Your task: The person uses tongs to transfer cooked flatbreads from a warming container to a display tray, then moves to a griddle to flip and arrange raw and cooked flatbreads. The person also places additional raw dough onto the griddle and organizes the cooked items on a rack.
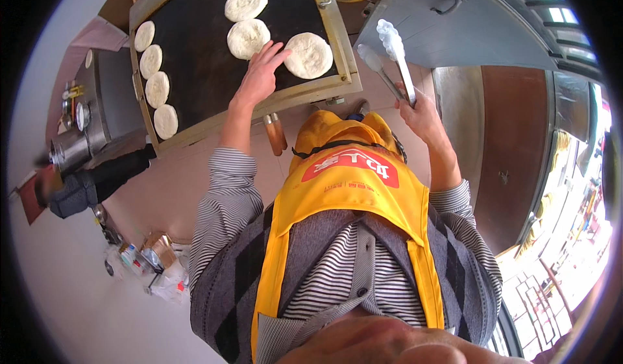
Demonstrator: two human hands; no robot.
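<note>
My left hand (257,80) reaches over a dark flat griddle (198,52) with its fingers stretched out. Its fingertips are at the edges of two pale round flatbreads, a smaller one (248,38) and a larger one (309,56) by the near right corner. Whether they press on either bread I cannot tell. More rounds lie beyond, including a flatbread (246,4) in the same row, and several line the left side, such as the lowest flatbread (166,122). Off the griddle's right side, my right hand (422,119) grips metal tongs (403,67), whose scalloped jaws point up and apart.
A pale frame (285,98) with metal handles surrounds the griddle. Below its near edge hang two brown handle-like pieces (275,135). A grey metal panel (435,30) stands at right. Another person (71,192) is at far left, near a metal pot (70,150). Bags and boxes (159,250) lie lower left.
</note>
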